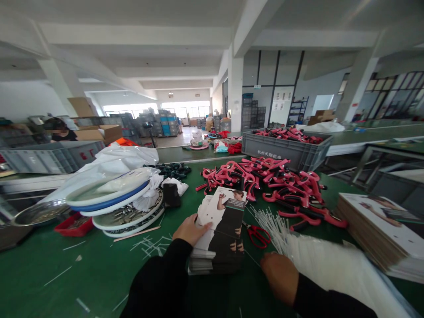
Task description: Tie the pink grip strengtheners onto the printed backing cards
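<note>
Under white ceiling beams (139, 34), looking in the head view across a green tabletop (106, 282) bearing heaped pink-and-black tools (273, 172) and a gray crate (281, 154). Gripping the pile of printed cards (228, 225), at the near middle of the tabletop, by its left side with the left hand (189, 230). Curling the right hand (280, 274) just right of the pile, near red-handled scissors (254, 229), too blurred to tell whether grasping anything.

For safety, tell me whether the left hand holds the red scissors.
No, the left hand touches the card stack; the red scissors lie apart.
</note>
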Demonstrator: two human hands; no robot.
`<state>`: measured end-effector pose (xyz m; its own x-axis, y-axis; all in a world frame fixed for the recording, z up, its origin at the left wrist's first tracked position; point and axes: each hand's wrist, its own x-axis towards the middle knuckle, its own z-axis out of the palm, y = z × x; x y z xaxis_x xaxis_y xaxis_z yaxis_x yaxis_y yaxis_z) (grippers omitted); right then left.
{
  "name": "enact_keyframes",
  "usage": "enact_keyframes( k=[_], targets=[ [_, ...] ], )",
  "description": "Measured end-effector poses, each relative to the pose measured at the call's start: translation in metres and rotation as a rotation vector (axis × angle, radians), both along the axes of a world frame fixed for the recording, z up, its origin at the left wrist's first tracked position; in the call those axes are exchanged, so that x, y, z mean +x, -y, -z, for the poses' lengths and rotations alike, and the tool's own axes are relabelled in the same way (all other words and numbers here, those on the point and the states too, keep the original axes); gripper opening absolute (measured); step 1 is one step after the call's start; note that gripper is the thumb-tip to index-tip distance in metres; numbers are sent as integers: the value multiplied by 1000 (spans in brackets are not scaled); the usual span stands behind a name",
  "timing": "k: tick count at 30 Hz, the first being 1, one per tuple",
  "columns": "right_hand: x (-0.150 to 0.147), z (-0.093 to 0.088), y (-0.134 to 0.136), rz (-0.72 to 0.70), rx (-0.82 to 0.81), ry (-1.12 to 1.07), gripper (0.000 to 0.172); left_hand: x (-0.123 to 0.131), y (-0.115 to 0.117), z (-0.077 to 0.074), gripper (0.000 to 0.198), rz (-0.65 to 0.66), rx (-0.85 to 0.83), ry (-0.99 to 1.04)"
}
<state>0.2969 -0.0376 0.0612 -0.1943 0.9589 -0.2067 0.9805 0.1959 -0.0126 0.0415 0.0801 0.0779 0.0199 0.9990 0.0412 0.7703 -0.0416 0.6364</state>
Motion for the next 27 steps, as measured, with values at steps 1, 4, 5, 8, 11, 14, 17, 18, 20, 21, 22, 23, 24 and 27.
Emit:
enact_keyframes(
  k=[1,4,5,8,11,14,17,18,20,21,22,23,24,27],
  targets=[
    [-2,2,-2,22,0,-15,27,-7,-4,1,57,12,-34,1],
    [4,1,-9,83,21,-103,20,-23,-13,0,40,-4,-100,5],
    [10,-1,-11,101,39,-149,17,-26,-14,1,37,-21,-105,10],
    [34,-12,-14,162,120,-339,11,-29,-13,6,33,-64,-93,43],
    [47,-19,-19,256,176,-591,15,-24,-10,8,40,-73,-60,77],
    [33,-18,-38,339,187,-825,22,-13,-6,1,49,-42,4,62],
    [6,-12,-74,372,169,-970,17,0,-1,-11,50,4,50,-12],
    [-2,-10,-88,384,167,-1000,17,4,2,-15,50,15,56,-40],
    [-13,-10,-113,404,169,-1043,22,9,9,-18,52,38,68,-89],
    [-15,-11,-123,419,180,-1062,25,10,14,-18,53,51,77,-108],
    [-15,-13,-130,432,193,-1081,26,10,19,-17,53,65,88,-124],
    [-13,-15,-134,442,209,-1103,27,10,25,-16,53,76,100,-137],
    [-10,-17,-135,449,225,-1128,26,9,32,-15,54,84,114,-146],
    [6,-22,-123,439,261,-1230,23,8,53,-12,54,73,174,-165]
  ],
)
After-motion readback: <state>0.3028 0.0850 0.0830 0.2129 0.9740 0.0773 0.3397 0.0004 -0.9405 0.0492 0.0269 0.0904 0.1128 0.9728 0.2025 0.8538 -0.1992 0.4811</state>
